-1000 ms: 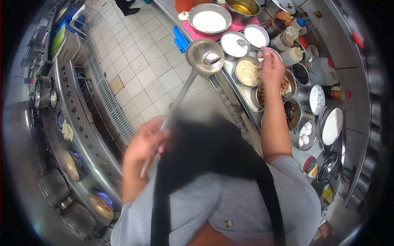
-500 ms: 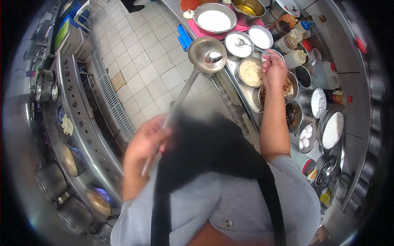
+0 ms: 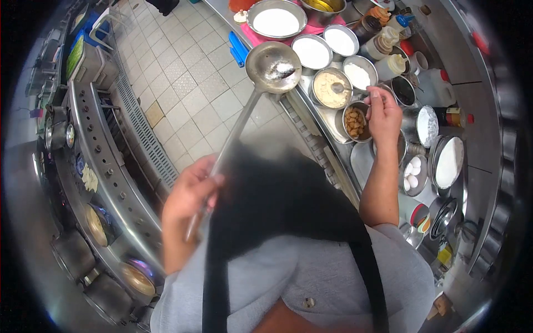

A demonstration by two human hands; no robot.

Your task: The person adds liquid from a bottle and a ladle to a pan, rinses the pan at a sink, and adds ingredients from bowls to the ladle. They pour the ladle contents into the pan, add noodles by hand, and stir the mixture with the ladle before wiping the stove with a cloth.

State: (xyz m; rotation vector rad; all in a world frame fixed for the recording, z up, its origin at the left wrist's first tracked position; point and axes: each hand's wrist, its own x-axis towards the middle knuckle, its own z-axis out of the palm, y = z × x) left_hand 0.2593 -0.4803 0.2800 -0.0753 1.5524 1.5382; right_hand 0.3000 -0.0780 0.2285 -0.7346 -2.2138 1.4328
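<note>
My left hand [image 3: 194, 188] is closed around the long handle of a metal ladle [image 3: 273, 55], whose wide bowl is held out over the floor. A small patch of white and dark stuff lies in the ladle's bowl. On the right, my right hand [image 3: 383, 111] pinches the thin handle of a spoon [image 3: 338, 87]. The spoon's tip is at the beige powder in a metal bowl [image 3: 327, 99]. Just below sits a bowl of brown chunks [image 3: 354, 122], close to my right wrist. A bowl of white powder [image 3: 360, 73] stands right beyond my fingertips.
More bowls of white contents [image 3: 312, 51] fill the far counter. Squeeze bottles [image 3: 391, 66] line its back, and a bowl of eggs [image 3: 412, 176] is near my right forearm. On my left runs a stove [image 3: 105, 161] with pans and lit burners. Tiled floor [image 3: 183, 83] lies between.
The spoon has moved from a bowl of white powder to the bowl of beige powder. My right hand has shifted slightly down and right; my left still holds the ladle.
</note>
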